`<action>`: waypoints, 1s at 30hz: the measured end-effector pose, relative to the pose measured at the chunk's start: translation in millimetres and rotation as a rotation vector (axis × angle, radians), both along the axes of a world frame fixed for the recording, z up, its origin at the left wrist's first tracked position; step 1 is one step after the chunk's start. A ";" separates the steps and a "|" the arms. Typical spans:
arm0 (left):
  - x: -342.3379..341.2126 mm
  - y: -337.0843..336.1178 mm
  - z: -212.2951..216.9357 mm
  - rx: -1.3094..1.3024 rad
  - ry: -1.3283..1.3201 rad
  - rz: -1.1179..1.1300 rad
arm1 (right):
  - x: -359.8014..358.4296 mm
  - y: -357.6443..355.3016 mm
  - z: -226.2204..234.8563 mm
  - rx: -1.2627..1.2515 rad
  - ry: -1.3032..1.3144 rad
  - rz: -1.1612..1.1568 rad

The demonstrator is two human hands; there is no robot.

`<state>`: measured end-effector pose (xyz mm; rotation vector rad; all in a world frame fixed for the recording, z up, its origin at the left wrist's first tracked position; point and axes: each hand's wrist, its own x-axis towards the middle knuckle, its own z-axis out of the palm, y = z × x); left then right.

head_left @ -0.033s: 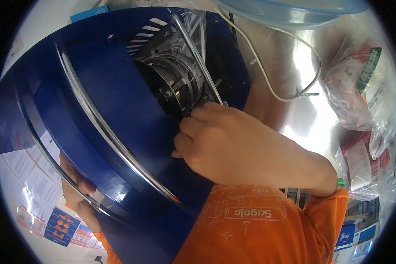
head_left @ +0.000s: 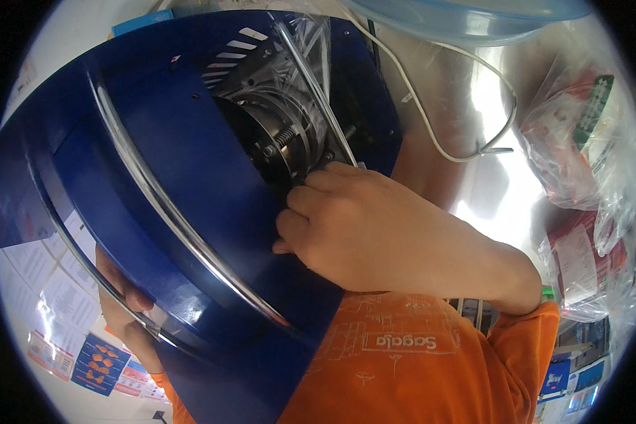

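A large blue metal housing with curved chrome strips lies tilted across the left and middle. Its open side shows a round metal mechanism with a small spring, and a metal rod crossing in front of clear plastic film. At the mechanism's near side is my right hand, its fingers curled inward. The fingertips are hidden, and I cannot make out what they hold. My left hand is at the lower left, its fingers bent at the housing's chrome-trimmed edge. Part of that hand is covered by the housing.
A white cable loops over the shiny metal surface on the right. Clear plastic bags with red and green contents are at the far right. A translucent blue basin stands at the back. Printed sheets show at the left.
My right hand has shifted very slightly left and up. My left hand and the housing look unmoved.
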<state>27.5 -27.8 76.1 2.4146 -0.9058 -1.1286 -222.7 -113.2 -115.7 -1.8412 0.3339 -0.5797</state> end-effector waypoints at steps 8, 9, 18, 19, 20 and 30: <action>-5.6 3.6 1.2 0.027 0.002 0.023 | -14.5 -7.7 -16.9 0.249 -0.052 0.090; -4.8 4.3 0.8 0.030 0.002 0.026 | -14.7 -10.5 -15.7 0.201 -0.064 0.059; -4.2 3.7 0.0 0.028 0.014 0.026 | -9.2 -24.1 5.3 -0.149 -0.074 0.138; -4.3 3.8 -0.2 0.028 0.016 0.026 | -7.8 -22.8 6.1 -0.143 -0.064 0.141; -4.0 2.7 0.5 0.026 0.014 0.023 | -6.3 -21.3 6.4 -0.139 -0.054 0.142; -5.7 -5.1 0.9 0.028 0.018 0.004 | -3.2 -13.9 -3.1 -0.137 -0.064 -0.044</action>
